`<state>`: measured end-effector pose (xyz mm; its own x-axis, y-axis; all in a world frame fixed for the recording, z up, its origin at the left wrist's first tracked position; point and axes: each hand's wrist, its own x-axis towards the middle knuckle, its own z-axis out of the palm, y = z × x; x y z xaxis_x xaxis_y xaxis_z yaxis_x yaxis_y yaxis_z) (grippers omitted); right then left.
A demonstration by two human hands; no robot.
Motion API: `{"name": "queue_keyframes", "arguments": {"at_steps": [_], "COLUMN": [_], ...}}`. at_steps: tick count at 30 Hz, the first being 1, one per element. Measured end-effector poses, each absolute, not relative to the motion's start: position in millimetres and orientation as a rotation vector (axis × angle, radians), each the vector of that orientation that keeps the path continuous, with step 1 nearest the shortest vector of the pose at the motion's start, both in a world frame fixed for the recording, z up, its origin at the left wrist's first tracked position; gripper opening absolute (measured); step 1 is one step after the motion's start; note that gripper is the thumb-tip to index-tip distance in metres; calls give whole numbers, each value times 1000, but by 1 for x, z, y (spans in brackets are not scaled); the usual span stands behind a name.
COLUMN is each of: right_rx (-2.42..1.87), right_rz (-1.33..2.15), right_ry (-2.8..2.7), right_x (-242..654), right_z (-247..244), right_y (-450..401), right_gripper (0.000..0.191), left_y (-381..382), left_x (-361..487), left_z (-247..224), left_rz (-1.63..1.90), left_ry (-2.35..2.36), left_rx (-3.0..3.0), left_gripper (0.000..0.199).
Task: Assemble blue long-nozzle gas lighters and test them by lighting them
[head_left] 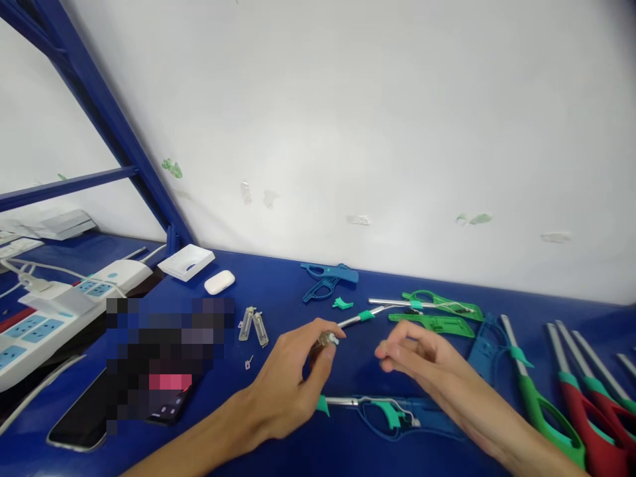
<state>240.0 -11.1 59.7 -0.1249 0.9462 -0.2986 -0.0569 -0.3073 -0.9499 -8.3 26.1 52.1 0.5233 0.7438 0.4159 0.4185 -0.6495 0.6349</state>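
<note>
The left hand pinches a small, smoky-translucent plastic capsule with a pale tip between thumb and forefinger, above the smooth blue tabletop. The right hand is apart from it, thumb and fingertips pressed together; whether something tiny sits between them, I cannot tell.

Below the hands lies a translucent blue plastic half-shell with a looped grip, fitted with a slim silvery metal tube and a notched teal plastic trigger. Beyond are glossy, ribbed green plastic half-shells and matching blue half-shells.

Two narrow, clear plastic tanks lie left of the capsule, near a tiny pinkish-white piece. At the right lie long-nosed tools with solid green and red loop handles, teal collars and metal barrels.

Farther left are a rounded, glossy white case, a flat white box and a white power strip with pale-blue socket panels. The phone screen shows small icons, too blurred to read.
</note>
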Motion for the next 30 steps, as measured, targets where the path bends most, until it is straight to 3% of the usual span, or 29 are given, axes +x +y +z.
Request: {"name": "queue_keyframes", "arguments": {"at_steps": [8,14,30], "right_rx": [-1322,-1315,-1245], "right_rz": [1562,1578,1656], "right_ry": [-1112,-1118,-1079], "right_x": [243,242,229], "right_z": [48,42,44], "right_y": [-17,-19,-33], "right_gripper": [30,31,23], "left_y": [11,10,5], "left_x": [-8,-3,12], "left_z": [42,35,25], "left_rz": [978,1001,1057], "left_ry": [1015,762,876], "left_rx": [2242,2187,2125], "left_gripper": [32,35,16]}}
